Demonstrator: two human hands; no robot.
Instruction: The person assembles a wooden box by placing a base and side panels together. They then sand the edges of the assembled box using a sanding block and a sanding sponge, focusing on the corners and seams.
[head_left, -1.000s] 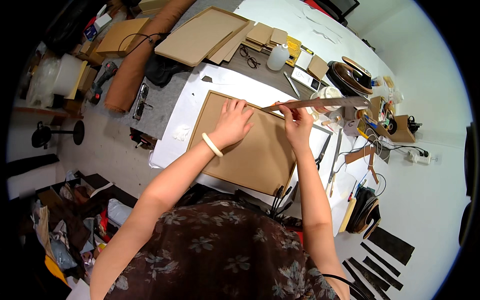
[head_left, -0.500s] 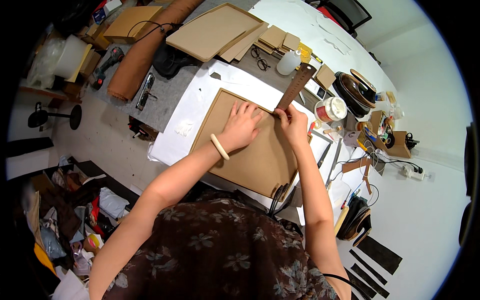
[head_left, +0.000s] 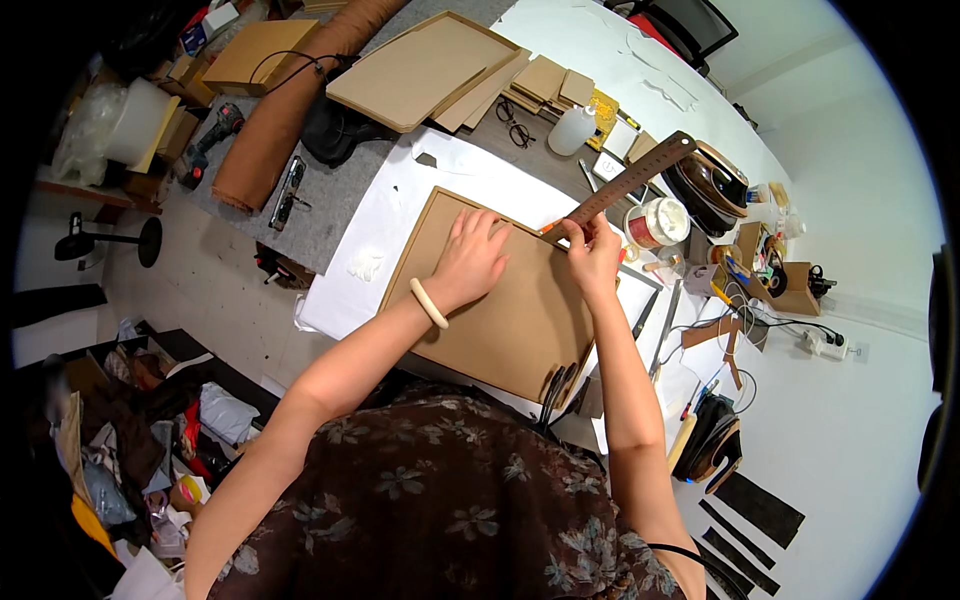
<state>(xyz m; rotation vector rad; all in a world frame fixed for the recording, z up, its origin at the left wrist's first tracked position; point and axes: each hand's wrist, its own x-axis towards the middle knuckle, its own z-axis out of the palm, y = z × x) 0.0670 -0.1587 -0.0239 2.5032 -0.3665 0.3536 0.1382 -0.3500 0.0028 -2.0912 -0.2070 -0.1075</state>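
A shallow brown board tray (head_left: 470, 345) with a thin raised rim lies in front of me on white paper. My left hand (head_left: 468, 262) rests flat on its upper left part, palm down, fingers stretched toward the far rim. A cream bangle (head_left: 428, 303) circles that wrist. At the far right corner of the tray, my right hand (head_left: 594, 258) pinches the low end of a metal ruler (head_left: 640, 172). The ruler slants up and to the right, away from me. A small orange tip shows by the ruler's low end; I cannot tell what it belongs to.
Beyond stand a white squeeze bottle (head_left: 572, 130) and eyeglasses (head_left: 514, 124). An open tub of white paste (head_left: 657, 222) sits right of my right hand. Another board tray (head_left: 430, 70) and a brown roll (head_left: 270, 130) lie farther back. Black-handled scissors (head_left: 556, 385) are at the near edge.
The ruler has swung clockwise, its far end moving right and its low end staying by the tray's corner. My left hand has slid slightly left, its fingers closer together.
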